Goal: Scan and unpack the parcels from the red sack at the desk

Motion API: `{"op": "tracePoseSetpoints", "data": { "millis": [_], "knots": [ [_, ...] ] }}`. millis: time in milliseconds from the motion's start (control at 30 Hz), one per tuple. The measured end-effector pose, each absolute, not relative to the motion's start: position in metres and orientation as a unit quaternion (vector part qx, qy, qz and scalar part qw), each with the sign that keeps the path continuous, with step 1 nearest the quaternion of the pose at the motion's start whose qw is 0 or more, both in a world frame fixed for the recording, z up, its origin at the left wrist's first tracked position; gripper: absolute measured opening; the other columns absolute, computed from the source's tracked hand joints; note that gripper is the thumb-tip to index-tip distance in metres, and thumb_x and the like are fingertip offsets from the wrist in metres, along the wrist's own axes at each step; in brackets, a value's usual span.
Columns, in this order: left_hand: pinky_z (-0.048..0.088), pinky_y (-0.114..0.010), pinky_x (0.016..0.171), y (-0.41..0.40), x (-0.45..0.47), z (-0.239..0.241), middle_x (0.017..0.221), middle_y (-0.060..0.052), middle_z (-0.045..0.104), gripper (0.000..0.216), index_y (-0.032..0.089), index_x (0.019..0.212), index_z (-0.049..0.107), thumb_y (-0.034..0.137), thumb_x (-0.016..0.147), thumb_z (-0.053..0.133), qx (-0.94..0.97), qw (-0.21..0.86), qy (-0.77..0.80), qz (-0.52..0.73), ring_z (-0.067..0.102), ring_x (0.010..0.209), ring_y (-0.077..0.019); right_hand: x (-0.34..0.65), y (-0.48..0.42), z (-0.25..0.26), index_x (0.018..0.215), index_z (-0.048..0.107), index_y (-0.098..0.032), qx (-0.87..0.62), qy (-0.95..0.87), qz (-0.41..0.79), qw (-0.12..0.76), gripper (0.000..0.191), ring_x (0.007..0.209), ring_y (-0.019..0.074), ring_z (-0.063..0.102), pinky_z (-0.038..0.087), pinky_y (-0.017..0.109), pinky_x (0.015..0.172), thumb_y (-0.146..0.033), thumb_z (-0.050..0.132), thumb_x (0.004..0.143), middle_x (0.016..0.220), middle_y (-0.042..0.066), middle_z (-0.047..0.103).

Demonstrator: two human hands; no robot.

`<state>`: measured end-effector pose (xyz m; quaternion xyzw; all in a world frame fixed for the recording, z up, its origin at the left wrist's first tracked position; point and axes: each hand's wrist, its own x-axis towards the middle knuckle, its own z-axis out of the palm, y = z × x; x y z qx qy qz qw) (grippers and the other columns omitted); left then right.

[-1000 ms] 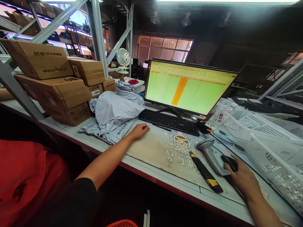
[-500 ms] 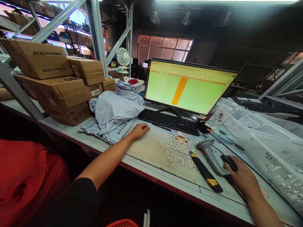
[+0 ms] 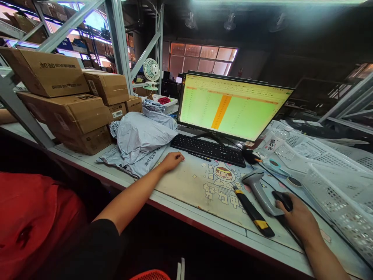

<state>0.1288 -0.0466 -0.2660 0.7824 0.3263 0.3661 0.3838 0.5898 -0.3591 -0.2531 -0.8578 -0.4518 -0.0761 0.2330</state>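
Observation:
My right hand (image 3: 300,216) wraps over a black computer mouse (image 3: 283,200) at the right of the desk mat (image 3: 186,186). Just left of it lie a grey barcode scanner (image 3: 262,194) and a black and yellow utility knife (image 3: 253,212). My left hand (image 3: 172,160) rests on the mat with its fingers curled in; whether anything is inside them is hidden. Ahead of that hand sits a black keyboard (image 3: 208,149), with a pen (image 3: 199,156) along its front edge. Behind it a monitor (image 3: 233,109) shows a spreadsheet with one orange column.
Grey plastic mailing bags (image 3: 142,134) are heaped left of the keyboard. Cardboard boxes (image 3: 67,112) are stacked farther left beside a metal rack post (image 3: 118,42). White perforated baskets (image 3: 335,202) and a tape roll (image 3: 294,182) lie on the right. A small fan (image 3: 151,70) stands behind.

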Motion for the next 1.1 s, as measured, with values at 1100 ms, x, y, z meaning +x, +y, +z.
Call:
{"op": "tracePoseSetpoints", "data": {
  "millis": [1100],
  "knots": [
    [0.052, -0.033, 0.092, -0.042, 0.129, -0.272, 0.101, -0.006, 0.08, 0.022, 0.019, 0.087, 0.075, 0.027, 0.089, 0.054, 0.783, 0.387, 0.318, 0.369, 0.072, 0.098, -0.022, 0.599, -0.363, -0.259, 0.118, 0.065, -0.026, -0.822, -0.493, -0.108, 0.262, 0.065, 0.128, 0.0358, 0.062, 0.045, 0.051, 0.115, -0.069, 0.046, 0.073, 0.135, 0.012, 0.067]
  ]
}}
